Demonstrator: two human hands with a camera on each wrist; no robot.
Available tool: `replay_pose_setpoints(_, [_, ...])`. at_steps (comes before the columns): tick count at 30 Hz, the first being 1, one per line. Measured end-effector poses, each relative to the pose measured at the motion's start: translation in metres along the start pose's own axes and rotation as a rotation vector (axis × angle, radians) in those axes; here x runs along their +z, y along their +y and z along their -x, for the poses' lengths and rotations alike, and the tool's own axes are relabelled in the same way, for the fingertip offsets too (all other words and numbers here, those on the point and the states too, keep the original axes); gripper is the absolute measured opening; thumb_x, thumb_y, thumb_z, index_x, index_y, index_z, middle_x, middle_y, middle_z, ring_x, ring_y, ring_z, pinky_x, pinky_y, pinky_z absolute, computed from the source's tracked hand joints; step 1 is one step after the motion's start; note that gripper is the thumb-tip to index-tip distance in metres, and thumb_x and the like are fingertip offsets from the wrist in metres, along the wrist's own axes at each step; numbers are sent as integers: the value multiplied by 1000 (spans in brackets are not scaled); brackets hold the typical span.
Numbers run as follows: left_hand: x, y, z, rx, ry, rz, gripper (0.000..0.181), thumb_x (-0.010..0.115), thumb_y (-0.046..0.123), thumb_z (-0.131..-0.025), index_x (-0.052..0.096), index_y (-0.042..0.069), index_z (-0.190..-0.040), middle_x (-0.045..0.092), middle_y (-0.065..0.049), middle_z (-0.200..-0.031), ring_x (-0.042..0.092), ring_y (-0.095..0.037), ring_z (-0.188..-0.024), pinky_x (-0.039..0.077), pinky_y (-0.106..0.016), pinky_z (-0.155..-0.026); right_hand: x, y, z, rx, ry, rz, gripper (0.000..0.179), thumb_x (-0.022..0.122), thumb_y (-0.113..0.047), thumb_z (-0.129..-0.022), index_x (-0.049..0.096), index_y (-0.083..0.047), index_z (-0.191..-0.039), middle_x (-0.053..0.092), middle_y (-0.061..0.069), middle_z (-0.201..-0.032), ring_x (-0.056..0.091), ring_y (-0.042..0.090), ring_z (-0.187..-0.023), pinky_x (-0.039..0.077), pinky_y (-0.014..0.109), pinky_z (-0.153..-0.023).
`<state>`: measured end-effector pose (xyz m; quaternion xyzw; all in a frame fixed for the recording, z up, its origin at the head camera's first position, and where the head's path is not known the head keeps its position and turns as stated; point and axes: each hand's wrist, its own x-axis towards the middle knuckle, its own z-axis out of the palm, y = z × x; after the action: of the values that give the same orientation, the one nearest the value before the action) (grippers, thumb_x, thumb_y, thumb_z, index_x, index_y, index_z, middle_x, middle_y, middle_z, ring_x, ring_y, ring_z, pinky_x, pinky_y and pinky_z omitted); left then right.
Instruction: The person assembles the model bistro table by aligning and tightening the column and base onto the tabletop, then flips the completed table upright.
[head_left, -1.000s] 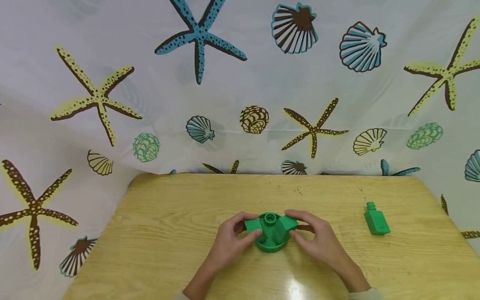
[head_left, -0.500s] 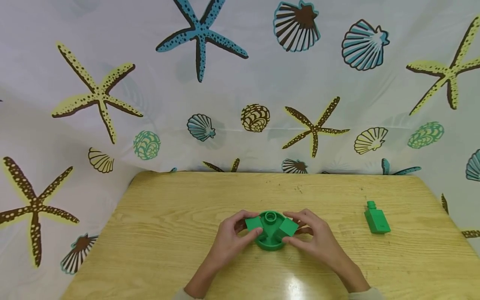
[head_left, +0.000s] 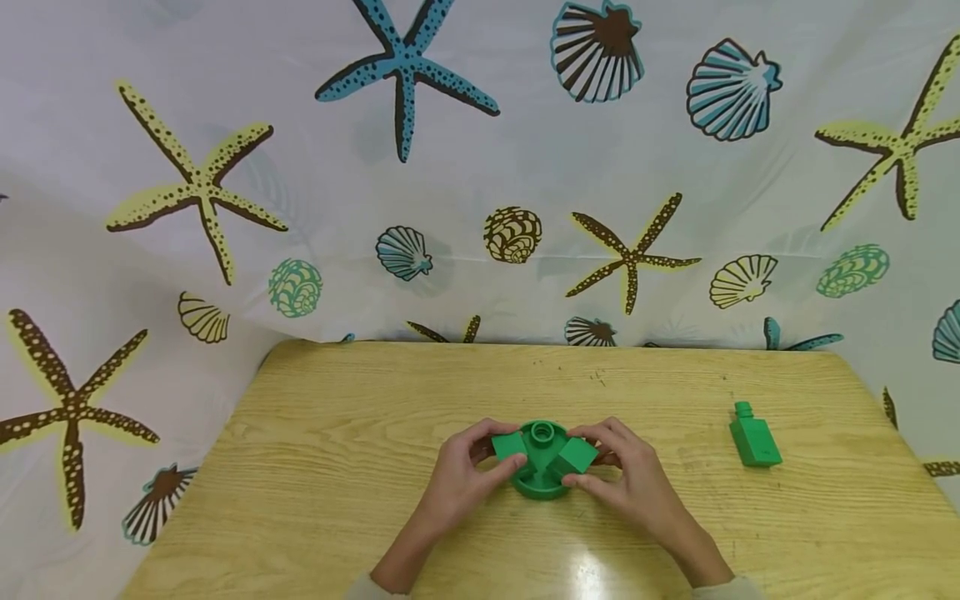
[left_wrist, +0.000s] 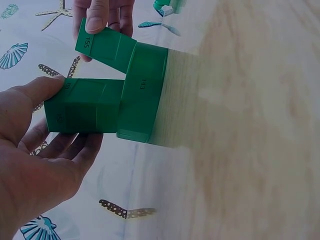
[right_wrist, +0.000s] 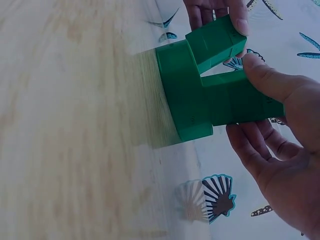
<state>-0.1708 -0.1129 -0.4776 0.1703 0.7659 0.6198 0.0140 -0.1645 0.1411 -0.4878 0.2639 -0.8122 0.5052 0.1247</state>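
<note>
Fingers of the left hand [head_left: 463,467] pinch a boxy green block [head_left: 508,447], those of the right hand [head_left: 633,471] its twin [head_left: 577,456]; both lean apart in a round green base [head_left: 542,493]. On the wooden surface [head_left: 360,408], nearer the right hand, a green bottle-shaped piece [head_left: 756,442] lies neck-away.

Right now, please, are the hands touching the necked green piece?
No, the necked green piece is on the table, apart from both hands.

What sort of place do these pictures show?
It looks like a screened-off tabletop workspace, though the wider room cannot be seen. A wood-grain table stands before sea-patterned white fabric, which also hangs at both sides; a green round base and green bottle-shaped piece are in view.
</note>
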Motion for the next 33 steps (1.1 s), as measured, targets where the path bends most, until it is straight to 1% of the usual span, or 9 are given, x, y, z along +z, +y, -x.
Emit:
replay_pose_setpoints(5, [1, -1, -2, 5, 0, -3, 35, 79, 9, -92, 68, -3, -123, 67, -16, -121, 67, -26, -113, 56, -35, -97, 0, 1, 0, 23, -5, -28, 47, 89, -14, -79, 70, -7, -121, 61, 1, -102, 67, 19, -87, 63, 35, -76])
replay_pose_setpoints(10, [0, -1, -1, -1, 7, -33, 37, 79, 10, -92, 67, -1, -125, 66, -16, -124, 66, -27, -116, 55, -36, -98, -2, 1, 0, 72, -42, -54, 51, 89, -16, -80, 69, -15, -126, 61, -1, -106, 66, 17, -99, 62, 34, -81])
replay_pose_setpoints(15, [-1, 5, 2, 14, 30, -130, 42, 79, 11, -93, 65, 4, -131, 66, -13, -129, 63, -26, -121, 54, -40, -101, -11, -4, -2, 88, -82, -76, 50, 87, -19, -84, 68, -16, -130, 64, -2, -112, 65, 18, -105, 61, 37, -86])
replay_pose_setpoints(19, [0, 13, 4, 103, 78, -263, 42, 81, 9, -89, 67, 9, -129, 68, -5, -127, 63, -23, -121, 54, -42, -101, -25, -7, -4, 78, -61, -70, 41, 81, -13, -90, 68, -15, -128, 67, 1, -110, 67, 23, -102, 61, 36, -87])
replay_pose_setpoints(22, [4, 21, 6, 190, 109, -369, 38, 83, 7, -87, 70, 10, -123, 68, -2, -123, 63, -21, -119, 54, -42, -100, -37, -6, -4, 76, -20, -10, 34, 78, -8, -92, 69, -13, -125, 67, 0, -107, 68, 22, -99, 61, 32, -86])
replay_pose_setpoints(25, [13, 30, 10, 250, 108, -446, 36, 84, 6, -86, 71, 8, -120, 66, -5, -123, 63, -23, -118, 55, -41, -98, -50, -4, -2, 79, 31, 92, 31, 77, -5, -93, 70, -10, -122, 67, -3, -106, 68, 18, -96, 61, 32, -84])
replay_pose_setpoints(27, [20, 35, 13, 262, 90, -474, 36, 83, 7, -87, 71, 7, -121, 65, -6, -124, 63, -24, -118, 57, -39, -96, -59, -2, -1, 85, 65, 160, 30, 76, -4, -93, 70, -9, -121, 68, -2, -107, 68, 16, -96, 62, 33, -83])
replay_pose_setpoints(32, [39, 42, 17, 262, 22, -491, 39, 80, 12, -91, 68, 4, -128, 63, -8, -129, 61, -24, -121, 57, -35, -96, -83, 4, 5, 99, 159, 282, 29, 75, -1, -93, 69, -2, -122, 69, 6, -109, 68, 24, -97, 62, 42, -81])
replay_pose_setpoints(33, [42, 43, 16, 259, 13, -498, 41, 80, 14, -92, 67, 3, -129, 62, -7, -130, 61, -24, -123, 56, -35, -97, -88, 6, 7, 103, 182, 312, 29, 75, -1, -93, 69, -2, -122, 69, 8, -109, 67, 25, -96, 61, 39, -82])
